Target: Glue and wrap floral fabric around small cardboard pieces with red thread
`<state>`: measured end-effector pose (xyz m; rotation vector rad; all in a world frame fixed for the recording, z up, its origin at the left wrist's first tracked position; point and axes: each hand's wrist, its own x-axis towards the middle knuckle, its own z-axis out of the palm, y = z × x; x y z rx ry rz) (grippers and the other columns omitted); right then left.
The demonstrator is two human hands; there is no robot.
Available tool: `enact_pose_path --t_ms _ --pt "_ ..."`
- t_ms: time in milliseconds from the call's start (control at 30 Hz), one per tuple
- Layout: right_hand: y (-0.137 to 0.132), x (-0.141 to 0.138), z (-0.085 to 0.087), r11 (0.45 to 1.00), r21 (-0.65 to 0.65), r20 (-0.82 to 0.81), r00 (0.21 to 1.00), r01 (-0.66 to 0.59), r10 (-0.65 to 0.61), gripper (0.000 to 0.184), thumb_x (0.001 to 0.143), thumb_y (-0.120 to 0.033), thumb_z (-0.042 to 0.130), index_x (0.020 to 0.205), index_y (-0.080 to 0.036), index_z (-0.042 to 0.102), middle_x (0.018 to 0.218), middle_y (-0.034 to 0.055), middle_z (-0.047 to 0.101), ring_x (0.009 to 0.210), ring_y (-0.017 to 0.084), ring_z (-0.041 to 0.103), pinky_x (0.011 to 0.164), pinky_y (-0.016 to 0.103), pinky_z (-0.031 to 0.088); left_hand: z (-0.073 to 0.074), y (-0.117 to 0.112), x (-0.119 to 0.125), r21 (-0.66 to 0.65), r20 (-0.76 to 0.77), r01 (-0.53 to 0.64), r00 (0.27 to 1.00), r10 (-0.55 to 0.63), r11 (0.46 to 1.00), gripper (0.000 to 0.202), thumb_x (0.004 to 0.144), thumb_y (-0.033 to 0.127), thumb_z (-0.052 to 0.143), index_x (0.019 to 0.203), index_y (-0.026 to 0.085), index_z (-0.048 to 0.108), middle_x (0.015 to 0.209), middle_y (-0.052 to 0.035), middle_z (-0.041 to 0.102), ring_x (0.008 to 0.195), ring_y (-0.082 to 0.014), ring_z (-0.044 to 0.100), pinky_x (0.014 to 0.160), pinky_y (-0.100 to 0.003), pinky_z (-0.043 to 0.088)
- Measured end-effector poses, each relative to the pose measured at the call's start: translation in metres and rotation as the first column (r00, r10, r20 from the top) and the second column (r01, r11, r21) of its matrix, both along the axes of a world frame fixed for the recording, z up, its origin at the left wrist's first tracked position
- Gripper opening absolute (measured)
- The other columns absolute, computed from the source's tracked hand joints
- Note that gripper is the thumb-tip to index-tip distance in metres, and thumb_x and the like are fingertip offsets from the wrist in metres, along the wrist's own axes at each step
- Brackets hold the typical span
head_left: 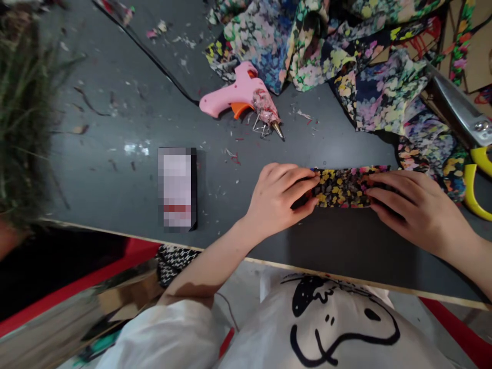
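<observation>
A narrow strip of dark floral fabric [342, 188] lies flat on the grey table in front of me, dotted with yellow and pink flowers. Its left end is pinched between the fingertips and thumb of my left hand [282, 197]. At the other end, the fingers of my right hand [418, 210] are closed on the cloth, with the fingertips resting on its top. Parts of both ends are hidden beneath my fingers. Beyond the strip, a pink glue gun [230, 95] with an orange trigger rests on its side, strings of dried glue around its nozzle.
Crumpled floral cloth [265, 41] spreads over the back right. Scissors with yellow handles [478, 159] lie at the right edge. A phone [177, 187] sits left of my hands. Dried grass [26, 113] covers the far left, and a black cord [149, 56] runs to the glue gun.
</observation>
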<state>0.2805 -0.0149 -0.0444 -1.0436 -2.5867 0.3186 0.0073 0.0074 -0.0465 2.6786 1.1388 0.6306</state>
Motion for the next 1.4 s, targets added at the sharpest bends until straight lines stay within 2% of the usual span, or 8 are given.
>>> enact_pose_path --t_ms 267,400,567,667,833,1067,1267,1400 --pt "-0.002 0.004 -0.001 0.999 0.044 -0.057 0.998 0.000 0.003 0.027 0.080 -0.010 0.064 0.107 -0.014 0.060 0.115 0.0142 0.066 0.110 0.028 0.060 0.086 0.040 0.053 0.006 0.003 -0.006 -0.084 -0.083 0.049 0.995 -0.056 0.995 0.035 0.079 0.030 0.060 0.111 0.016 0.057 0.107 -0.0091 0.070 0.099 -0.0225 0.063 0.087 -0.039 0.041" --pt "-0.004 0.007 0.004 0.999 -0.016 -0.159 0.986 0.045 -0.047 0.022 0.082 -0.010 0.062 0.104 -0.015 0.060 0.101 0.0114 0.071 0.099 0.022 0.066 0.081 0.035 0.054 0.005 0.005 -0.009 -0.064 -0.055 0.069 0.996 -0.073 0.996 0.034 0.082 0.033 0.063 0.112 0.018 0.057 0.101 -0.0064 0.072 0.094 -0.0210 0.065 0.091 -0.041 0.037" --pt "-0.002 0.003 0.009 0.990 -0.078 -0.253 0.958 0.116 -0.132 0.014 0.088 -0.015 0.056 0.101 -0.018 0.058 0.077 0.0036 0.068 0.068 0.014 0.066 0.064 0.027 0.054 0.003 0.007 -0.011 -0.189 0.235 0.079 0.971 -0.033 0.979 0.017 0.083 0.017 0.062 0.100 0.020 0.060 0.077 0.0015 0.070 0.069 -0.0105 0.063 0.085 -0.032 0.046" --pt "-0.002 0.001 0.006 0.968 -0.088 -0.244 0.937 0.234 -0.248 0.023 0.088 -0.015 0.057 0.110 -0.020 0.055 0.087 0.0040 0.069 0.076 0.014 0.067 0.071 0.027 0.055 0.003 0.007 -0.012 -0.264 0.328 0.043 0.943 0.048 0.963 0.011 0.082 0.017 0.063 0.092 0.019 0.062 0.070 0.0019 0.067 0.066 -0.0105 0.061 0.069 -0.026 0.049" --pt "-0.001 0.003 0.003 0.963 -0.023 -0.181 0.947 0.267 -0.267 0.044 0.084 -0.018 0.060 0.126 -0.021 0.048 0.110 0.0100 0.065 0.107 0.024 0.062 0.088 0.039 0.052 0.006 0.007 -0.014 -0.128 0.249 -0.203 0.941 0.229 0.971 0.010 0.084 0.022 0.057 0.093 0.020 0.062 0.085 -0.0030 0.069 0.081 -0.0154 0.063 0.076 -0.031 0.048" --pt "0.001 0.004 -0.002 1.000 0.005 -0.085 0.996 0.021 -0.021 0.041 0.081 -0.013 0.063 0.121 -0.017 0.055 0.119 0.0132 0.063 0.114 0.028 0.058 0.092 0.043 0.049 0.007 0.008 -0.014 -0.202 -0.088 -0.164 0.985 0.149 0.966 0.024 0.073 0.023 0.064 0.095 0.020 0.058 0.108 -0.0085 0.059 0.103 -0.0246 0.056 0.086 -0.042 0.043" --pt "0.001 0.005 -0.008 1.000 -0.029 -0.024 1.000 0.009 -0.010 0.033 0.084 -0.017 0.059 0.118 -0.018 0.060 0.124 0.0123 0.062 0.114 0.027 0.057 0.093 0.044 0.047 0.017 0.008 -0.023 -0.131 -0.213 -0.240 0.954 0.209 0.962 0.008 0.078 0.013 0.056 0.078 0.021 0.059 0.112 -0.0058 0.060 0.105 -0.0251 0.053 0.088 -0.043 0.040" --pt "0.001 0.005 -0.008 0.999 -0.036 -0.035 0.999 0.012 -0.014 0.034 0.084 -0.016 0.059 0.118 -0.018 0.059 0.125 0.0127 0.061 0.115 0.027 0.057 0.094 0.045 0.047 0.019 0.007 -0.022 -0.107 -0.204 -0.205 0.962 0.180 0.973 0.020 0.076 0.015 0.058 0.095 0.022 0.059 0.111 -0.0071 0.061 0.104 -0.0265 0.054 0.087 -0.044 0.041"
